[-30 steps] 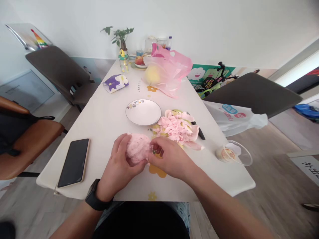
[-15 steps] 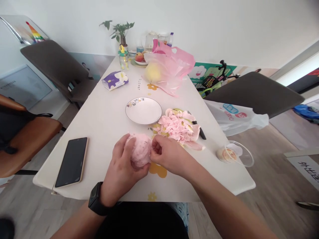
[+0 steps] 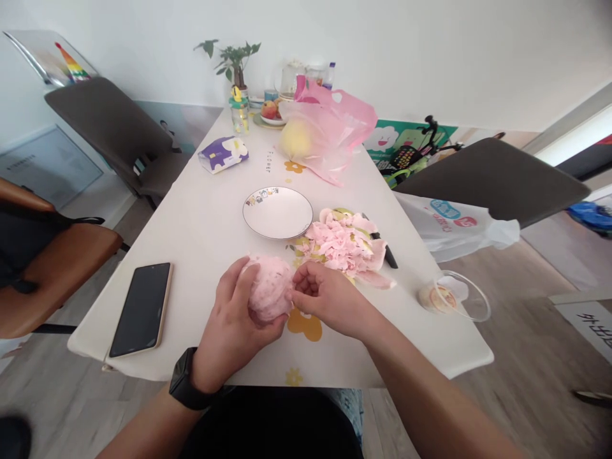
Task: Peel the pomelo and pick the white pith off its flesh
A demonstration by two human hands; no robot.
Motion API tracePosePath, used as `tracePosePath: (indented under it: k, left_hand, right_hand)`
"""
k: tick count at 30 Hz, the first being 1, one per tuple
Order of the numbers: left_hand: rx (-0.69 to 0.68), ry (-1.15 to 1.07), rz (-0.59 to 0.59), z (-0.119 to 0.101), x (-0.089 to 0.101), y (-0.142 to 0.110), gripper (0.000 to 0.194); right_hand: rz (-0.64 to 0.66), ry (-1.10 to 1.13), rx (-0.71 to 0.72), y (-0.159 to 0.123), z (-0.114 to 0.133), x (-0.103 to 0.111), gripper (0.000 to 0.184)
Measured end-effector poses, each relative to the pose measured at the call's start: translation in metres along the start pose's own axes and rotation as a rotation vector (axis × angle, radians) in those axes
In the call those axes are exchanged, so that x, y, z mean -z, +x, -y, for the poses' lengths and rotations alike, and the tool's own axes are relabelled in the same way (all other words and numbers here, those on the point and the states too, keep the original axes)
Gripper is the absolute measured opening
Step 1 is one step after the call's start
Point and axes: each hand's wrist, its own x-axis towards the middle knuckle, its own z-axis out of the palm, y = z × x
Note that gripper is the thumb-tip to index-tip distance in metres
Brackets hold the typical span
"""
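Observation:
A peeled pomelo, round and covered in pink pith, is held just above the near part of the table. My left hand wraps around its left side and underside, with a black band on the wrist. At the fruit's right side, my right hand has thumb and fingers curled into a pinch against the pith; any loose piece between the fingertips is too small to make out. Just beyond the right hand lies a heap of pink and green pomelo peel. A white plate with a cartoon rim stands beyond the fruit.
A dark-handled knife lies partly behind the peel. The phone is at left, a clear plastic tub at the right edge. Farther back are a tissue pack and a pink bag holding a yellow fruit.
The view has shifted slightly, so everything appears a little farther right. My right fingers have loosened and moved slightly at the pomelo's side; the left hand keeps its hold.

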Motion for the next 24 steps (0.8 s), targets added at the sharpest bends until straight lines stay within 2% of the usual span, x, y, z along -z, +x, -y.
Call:
tracePosePath:
  k: [3,11,15,18,22,24]
  left_hand:
    - [-0.005,-0.004,-0.005,-0.001,-0.001,0.000,0.081]
    - [-0.022,-0.003,-0.026,-0.004,-0.004,0.000,0.082]
    - [-0.025,-0.004,-0.026,-0.003,-0.004,0.001,0.082]
    - [-0.020,-0.012,-0.019,-0.001,-0.003,0.001,0.083]
    - [-0.008,-0.021,-0.001,0.001,0.000,0.001,0.081]
    - [-0.009,-0.027,0.012,0.003,0.001,0.000,0.080]
  right_hand:
    - [0.010,-0.094,0.002,0.002,0.004,0.002,0.011]
    - [-0.076,-0.487,0.035,0.007,0.015,-0.001,0.003]
    - [-0.104,-0.565,0.045,0.009,0.016,-0.004,0.004]
    - [-0.092,-0.452,0.021,0.009,0.010,-0.003,0.006]
    - [0.024,-0.048,-0.034,0.005,-0.002,0.000,0.003]
    - [0.068,0.064,-0.023,0.003,-0.005,0.002,0.007]
